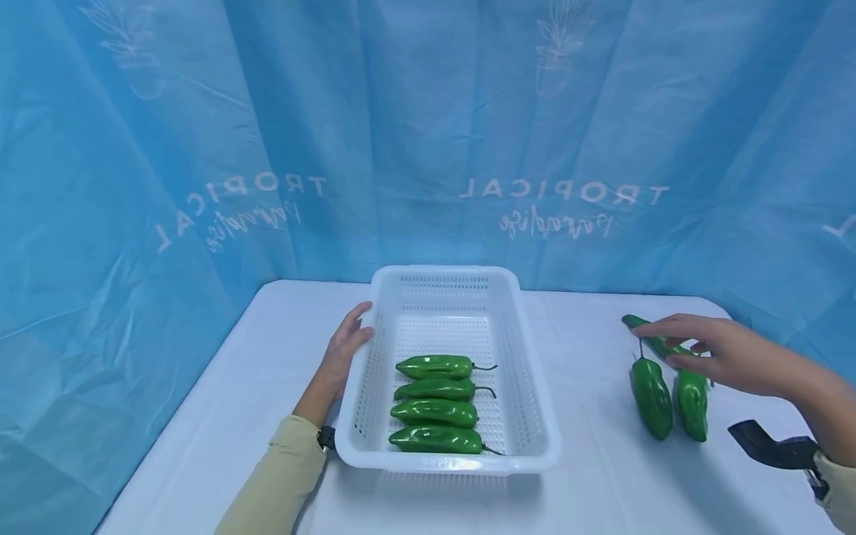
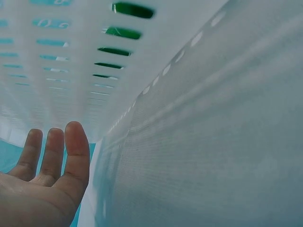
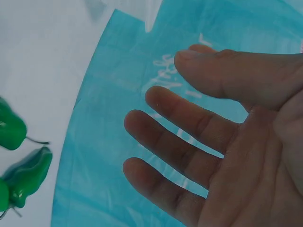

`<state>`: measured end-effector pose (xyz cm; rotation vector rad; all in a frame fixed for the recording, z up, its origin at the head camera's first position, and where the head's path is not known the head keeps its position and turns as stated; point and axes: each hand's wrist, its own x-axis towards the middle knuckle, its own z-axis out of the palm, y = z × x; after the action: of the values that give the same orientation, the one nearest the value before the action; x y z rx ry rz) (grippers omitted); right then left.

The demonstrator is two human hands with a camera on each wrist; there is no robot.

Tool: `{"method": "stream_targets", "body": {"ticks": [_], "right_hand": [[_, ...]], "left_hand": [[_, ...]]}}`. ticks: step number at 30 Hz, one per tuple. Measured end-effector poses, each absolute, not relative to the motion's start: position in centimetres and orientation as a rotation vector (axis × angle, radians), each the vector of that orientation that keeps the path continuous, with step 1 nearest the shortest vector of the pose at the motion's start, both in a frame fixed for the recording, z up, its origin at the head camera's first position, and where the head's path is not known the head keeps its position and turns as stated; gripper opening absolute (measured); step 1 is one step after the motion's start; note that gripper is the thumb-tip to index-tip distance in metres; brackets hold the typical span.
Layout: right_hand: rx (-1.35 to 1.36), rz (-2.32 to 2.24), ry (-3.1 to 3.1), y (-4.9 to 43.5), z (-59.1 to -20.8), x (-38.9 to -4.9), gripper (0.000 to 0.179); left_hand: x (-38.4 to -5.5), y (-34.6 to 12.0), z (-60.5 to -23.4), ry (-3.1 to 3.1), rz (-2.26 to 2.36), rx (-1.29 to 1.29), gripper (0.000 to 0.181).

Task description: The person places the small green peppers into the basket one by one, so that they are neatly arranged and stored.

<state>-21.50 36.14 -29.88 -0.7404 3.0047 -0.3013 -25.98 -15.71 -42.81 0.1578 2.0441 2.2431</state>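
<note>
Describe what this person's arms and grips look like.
Both arms are in pale yellow-green sleeves, the left sleeve and the right sleeve. The left grip and right grip are bare: no gloves, no visible rings. A black band shows at the left wrist; a curved black piece juts from the right. I see no cables.

This looks like a curtained-off work booth, its wider setting hidden, since a creased, light-blue curtain (image 1: 428, 134) with reversed white "TROPICAL Paradise" lettering (image 1: 564, 190) hangs around 3 sides of a rectangular, white-covered table (image 1: 591, 479).
</note>
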Motion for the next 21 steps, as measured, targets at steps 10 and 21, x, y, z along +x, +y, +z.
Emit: {"method": "stream_targets", "body": {"ticks": [10,21], "right_hand": [[-0.629,-0.357,2.875,37.4,-33.0,-21.0,0.046],[-0.572,-0.292,2.934,38.5,-36.4,-20.5,0.046]], "left_hand": [[-26.0,-15.9,-42.7,2.031,2.256,0.154,0.054],[-26.2,-15.7,-42.9,2.05,2.243,0.141,0.056]]}}
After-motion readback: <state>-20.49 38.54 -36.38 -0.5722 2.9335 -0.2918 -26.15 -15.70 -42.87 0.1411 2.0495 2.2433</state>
